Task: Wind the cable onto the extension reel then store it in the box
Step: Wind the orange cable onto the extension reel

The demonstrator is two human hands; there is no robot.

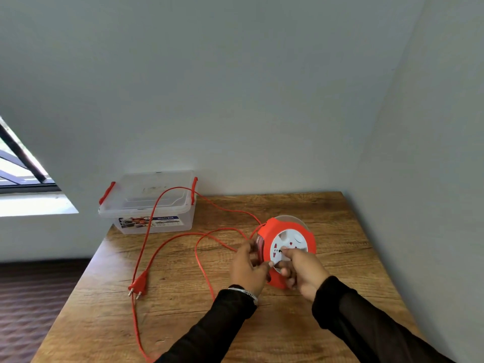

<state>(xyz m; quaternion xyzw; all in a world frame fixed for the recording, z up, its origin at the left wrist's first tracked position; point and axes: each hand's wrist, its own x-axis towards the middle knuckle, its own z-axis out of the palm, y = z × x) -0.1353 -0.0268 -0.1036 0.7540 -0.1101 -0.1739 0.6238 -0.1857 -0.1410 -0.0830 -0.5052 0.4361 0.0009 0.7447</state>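
Observation:
An orange extension reel [301, 231] with a white socket face stands tilted on its edge on the wooden table [301, 323]. My left hand [247, 268] grips the reel's left rim, fingers curled round it. My right hand [301, 271] presses a finger on the white face, its other fingers curled at the lower edge. The orange cable [167, 244] runs loose from the reel in wide loops, over the box and off the table's front edge. Its two-pin plug [138, 282] lies at the table's left edge.
A clear plastic box [154, 205] with red clips and its lid on stands at the table's back left corner. Grey walls close the table's back and right sides. A window [21, 166] is at far left, with dark floor below.

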